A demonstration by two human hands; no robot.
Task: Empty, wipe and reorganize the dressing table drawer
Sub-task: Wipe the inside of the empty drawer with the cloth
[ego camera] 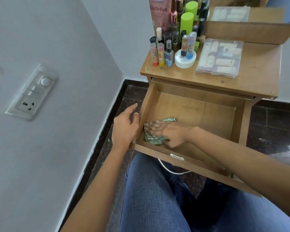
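Note:
The wooden drawer (199, 113) of the dressing table is pulled out over my lap, with only a cloth inside. My right hand (167, 133) lies flat on a green striped cloth (153, 139), pressing it onto the drawer floor in the near left corner. My left hand (126, 124) rests against the outside of the drawer's left wall, fingers spread. Several cosmetic bottles and tubes (174, 42) stand on the tabletop (251, 76) at the back left, with a white round jar (185, 60) in front of them.
A clear plastic box of small items (219, 57) lies on the tabletop to the right of the bottles. A mirror (251, 15) stands behind. A wall with a switch panel (32, 92) is on the left. Dark tiled floor (273, 124) surrounds the table.

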